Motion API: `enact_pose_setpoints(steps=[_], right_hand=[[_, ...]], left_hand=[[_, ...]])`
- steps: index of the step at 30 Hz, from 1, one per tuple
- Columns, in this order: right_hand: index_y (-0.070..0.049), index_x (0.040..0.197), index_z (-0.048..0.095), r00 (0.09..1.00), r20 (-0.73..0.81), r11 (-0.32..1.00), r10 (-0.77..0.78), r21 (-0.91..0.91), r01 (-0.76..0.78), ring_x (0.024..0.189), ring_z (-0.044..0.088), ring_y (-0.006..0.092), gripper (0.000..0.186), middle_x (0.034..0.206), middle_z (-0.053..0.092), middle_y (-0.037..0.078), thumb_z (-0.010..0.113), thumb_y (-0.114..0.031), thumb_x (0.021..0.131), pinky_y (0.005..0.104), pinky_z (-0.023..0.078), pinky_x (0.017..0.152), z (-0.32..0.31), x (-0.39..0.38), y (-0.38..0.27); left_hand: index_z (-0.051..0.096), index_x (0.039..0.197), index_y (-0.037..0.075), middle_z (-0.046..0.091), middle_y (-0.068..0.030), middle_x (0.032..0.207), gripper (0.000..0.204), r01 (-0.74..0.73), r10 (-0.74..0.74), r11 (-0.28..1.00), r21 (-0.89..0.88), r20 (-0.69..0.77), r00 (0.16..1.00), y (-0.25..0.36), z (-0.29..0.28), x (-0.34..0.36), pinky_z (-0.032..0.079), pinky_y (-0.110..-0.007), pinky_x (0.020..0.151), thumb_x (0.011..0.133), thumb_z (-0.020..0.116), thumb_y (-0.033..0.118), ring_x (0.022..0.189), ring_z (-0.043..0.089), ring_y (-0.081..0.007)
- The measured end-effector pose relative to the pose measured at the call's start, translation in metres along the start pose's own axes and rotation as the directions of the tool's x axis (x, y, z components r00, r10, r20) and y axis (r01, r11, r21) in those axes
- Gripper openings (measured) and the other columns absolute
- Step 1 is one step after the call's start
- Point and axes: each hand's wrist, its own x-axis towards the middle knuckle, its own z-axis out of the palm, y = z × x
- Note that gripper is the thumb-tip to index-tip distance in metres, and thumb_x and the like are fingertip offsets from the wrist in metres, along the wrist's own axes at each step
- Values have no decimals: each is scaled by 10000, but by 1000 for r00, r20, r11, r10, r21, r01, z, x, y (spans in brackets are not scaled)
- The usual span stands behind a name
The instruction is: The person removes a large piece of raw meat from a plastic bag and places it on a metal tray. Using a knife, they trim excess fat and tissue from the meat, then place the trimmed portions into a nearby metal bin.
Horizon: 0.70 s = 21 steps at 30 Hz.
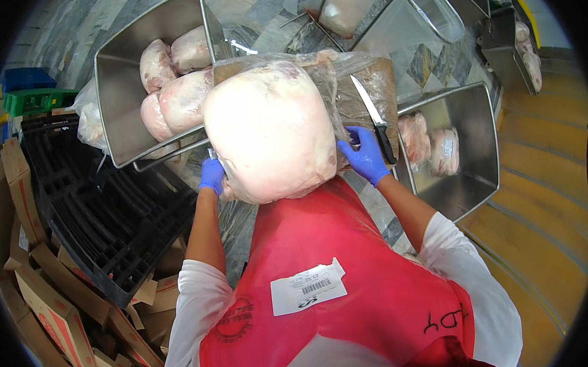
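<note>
A large pale, fat-covered piece of meat [268, 128] lies on a brown board [375, 79] draped with clear plastic film [328, 69]. My left hand [210, 176], in a blue glove, grips its lower left edge, with some fingers hidden behind it. My right hand [362, 154], also gloved, is at the right side of the meat against the film, fingers apart and curved. A knife [381, 129] with a black handle lies on the board just above my right hand, blade pointing away from me. A red plastic apron [323, 235] covers my front.
Steel bins [107, 113] with meat flank the board, including one at right [469, 161]. Farther back stand other bins and a clear tub [425, 14]. Black pallets [89, 201], flattened cardboard boxes [54, 302] and green crates [34, 101] fill the left; yellow flooring [534, 191] runs at right.
</note>
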Motion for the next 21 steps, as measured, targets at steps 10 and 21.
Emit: enact_pose_setpoints(steps=[10, 21], right_hand=[[-15, 1532, 259, 935, 319, 695, 155, 637, -332, 1338, 453, 261, 846, 1488, 429, 172, 686, -431, 933, 399, 381, 1119, 19, 21, -79], [-68, 1501, 420, 792, 589, 169, 157, 775, -610, 1315, 500, 245, 779, 1503, 479, 123, 427, -653, 986, 378, 377, 1127, 28, 46, -20]], left_hand=[[658, 1218, 31, 705, -134, 1169, 470, 239, -162, 937, -255, 290, 943, -10, 9, 6, 553, -385, 839, 1030, 442, 403, 965, 681, -255], [647, 1088, 34, 672, -68, 914, 297, 118, -103, 985, -125, 126, 987, 52, 22, -73, 498, -331, 641, 982, 549, 294, 759, 619, -183]])
